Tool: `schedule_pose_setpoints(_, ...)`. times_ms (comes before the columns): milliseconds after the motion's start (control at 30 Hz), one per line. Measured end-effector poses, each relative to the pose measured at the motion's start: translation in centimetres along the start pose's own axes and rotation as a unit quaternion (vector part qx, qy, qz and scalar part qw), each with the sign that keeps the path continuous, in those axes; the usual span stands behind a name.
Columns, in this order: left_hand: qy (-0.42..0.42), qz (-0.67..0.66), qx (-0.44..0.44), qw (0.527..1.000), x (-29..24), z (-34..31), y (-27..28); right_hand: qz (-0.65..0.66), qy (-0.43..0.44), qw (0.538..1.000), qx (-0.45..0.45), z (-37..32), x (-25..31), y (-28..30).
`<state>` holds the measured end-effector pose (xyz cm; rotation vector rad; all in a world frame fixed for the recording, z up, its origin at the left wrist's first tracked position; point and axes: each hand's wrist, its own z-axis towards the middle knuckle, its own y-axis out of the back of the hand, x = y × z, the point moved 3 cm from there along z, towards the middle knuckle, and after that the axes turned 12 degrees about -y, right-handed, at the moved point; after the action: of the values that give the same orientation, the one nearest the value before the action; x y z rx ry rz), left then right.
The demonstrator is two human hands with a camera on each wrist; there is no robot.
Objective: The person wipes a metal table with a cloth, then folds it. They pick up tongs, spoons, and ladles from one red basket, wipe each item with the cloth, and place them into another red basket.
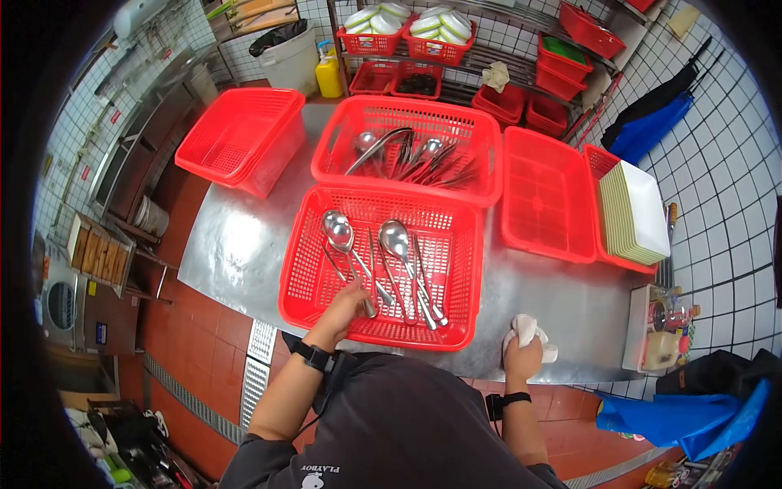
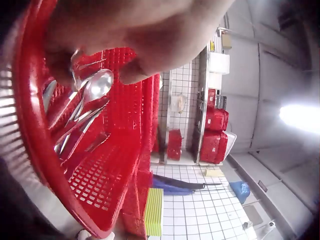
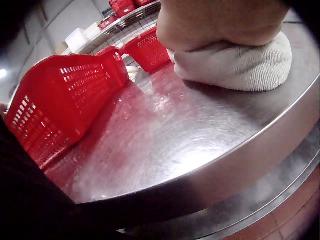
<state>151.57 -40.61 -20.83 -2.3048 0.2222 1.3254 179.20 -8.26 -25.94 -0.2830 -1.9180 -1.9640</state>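
- Head view: my left hand [image 1: 346, 306] is inside the near basket [image 1: 375, 336], at its near edge. The fingers are curled onto the handle ends of the ladles [image 1: 336, 228], which lie crossed over one another. I judge that lifting one could drag its neighbours along, or knock them clattering against the rim. My right hand [image 1: 521, 359] sits right of the basket on the steel table [image 1: 236, 244], closed over a white cloth [image 1: 525, 328] close to the near edge. A careless push could send the cloth off that edge.
- Left wrist view: the left hand [image 2: 140, 30] has finger and thumb pinched on a thin metal handle. A ladle [image 2: 97, 85] bowl lies just beyond them in the near basket [image 2: 30, 125]. I cannot tell which handle belongs to it. A wet handle in so light a pinch could slip.
- Right wrist view: the right hand [image 3: 225, 20] presses down on the white cloth [image 3: 240, 65], bunched under it. The steel table [image 3: 165, 145] looks wet and slick, so the cloth may skid.
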Motion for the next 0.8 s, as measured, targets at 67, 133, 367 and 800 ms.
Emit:
schedule_pose_setpoints(67,-0.012,0.015,-0.018,1.0,-2.4,-0.6,0.1,0.005,0.009,1.0,-0.002,0.0,-0.1,0.0)
schedule_pose_setpoints(133,-0.023,0.03,-0.038,0.999,-4.2,-1.0,1.1,0.004,0.017,1.0,-0.011,0.1,-0.3,-0.2)
schedule_pose_setpoints(367,-0.222,0.321,-0.098,0.916,-5.6,-1.3,7.5,-0.001,0.005,1.0,-0.004,-0.1,0.0,0.1)
schedule_pose_setpoints(800,-0.182,0.657,-0.082,0.727,-3.2,-1.6,6.7,-0.004,0.021,0.999,-0.029,-0.5,-0.1,-0.2)
